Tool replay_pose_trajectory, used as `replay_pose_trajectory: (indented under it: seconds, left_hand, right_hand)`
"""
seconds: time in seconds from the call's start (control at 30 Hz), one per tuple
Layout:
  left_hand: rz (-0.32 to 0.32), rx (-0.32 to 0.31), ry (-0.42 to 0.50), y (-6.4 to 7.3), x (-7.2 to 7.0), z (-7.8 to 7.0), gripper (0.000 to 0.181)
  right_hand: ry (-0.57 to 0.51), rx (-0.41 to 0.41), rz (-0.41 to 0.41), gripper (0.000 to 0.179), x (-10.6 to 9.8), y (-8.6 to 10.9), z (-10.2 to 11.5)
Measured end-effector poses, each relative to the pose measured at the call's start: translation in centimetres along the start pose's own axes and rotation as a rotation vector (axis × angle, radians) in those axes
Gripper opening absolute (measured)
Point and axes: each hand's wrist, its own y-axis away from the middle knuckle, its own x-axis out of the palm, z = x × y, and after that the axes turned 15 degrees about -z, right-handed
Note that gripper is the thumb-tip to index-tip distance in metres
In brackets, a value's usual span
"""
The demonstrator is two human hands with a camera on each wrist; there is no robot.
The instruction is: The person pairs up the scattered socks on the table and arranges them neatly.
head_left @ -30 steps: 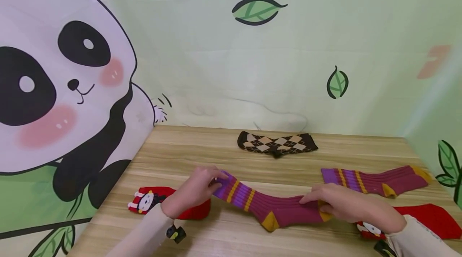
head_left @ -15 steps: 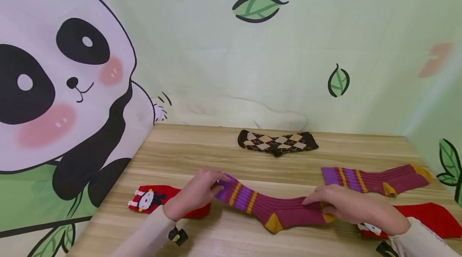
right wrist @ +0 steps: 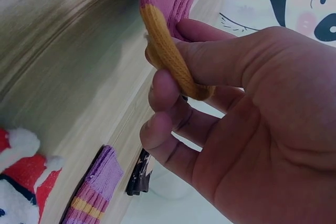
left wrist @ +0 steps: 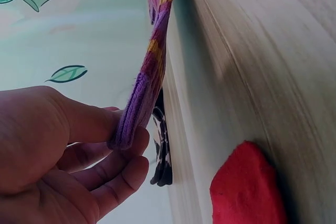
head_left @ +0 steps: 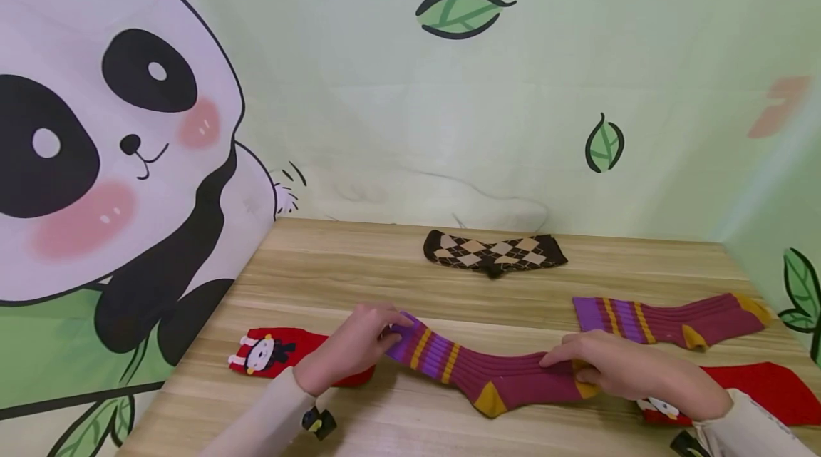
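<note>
A magenta ribbed sock (head_left: 513,375) with purple and yellow stripes, a yellow heel and a yellow toe stretches between both hands, just above the table. At its purple cuff (left wrist: 134,111), my left hand (head_left: 355,339) pinches the edge between thumb and fingers. The yellow toe (right wrist: 170,51) is pinched by my right hand (head_left: 618,364), thumb against fingers. A matching sock (head_left: 667,321) lies flat on the right, beyond the right hand. Under the left forearm lies a red sock (head_left: 282,353) with a white animal face, partly covered by that hand.
A black and tan argyle sock (head_left: 494,254) lies at the back of the wooden table (head_left: 340,257). Another red sock (head_left: 760,386) sits at the right, partly behind the right wrist. A printed cloth wall (head_left: 359,122) with a panda stands at the back and sides.
Both hands and the held sock have shifted very slightly right and down in the head view, with the grip kept. The camera tilt changed a little; the other socks stay in place.
</note>
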Motion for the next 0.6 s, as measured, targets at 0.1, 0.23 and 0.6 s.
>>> replay_pose_trajectory:
  seconds: [0.1,0.23,0.6]
  left_hand:
    - [0.007,0.004,0.002,0.01,0.10,0.06,0.021]
    - [0.013,0.003,0.008,0.00,0.24,0.01,0.021]
    - [0.014,0.030,0.016,0.04,0.71,0.06,0.022]
  right_hand:
    - [0.002,0.004,0.002,0.043,0.02,0.00,-0.03]
    - [-0.010,0.015,0.007,0.042,0.05,0.04,-0.08]
    - [-0.046,0.015,0.012,0.042,0.44,0.16,-0.50]
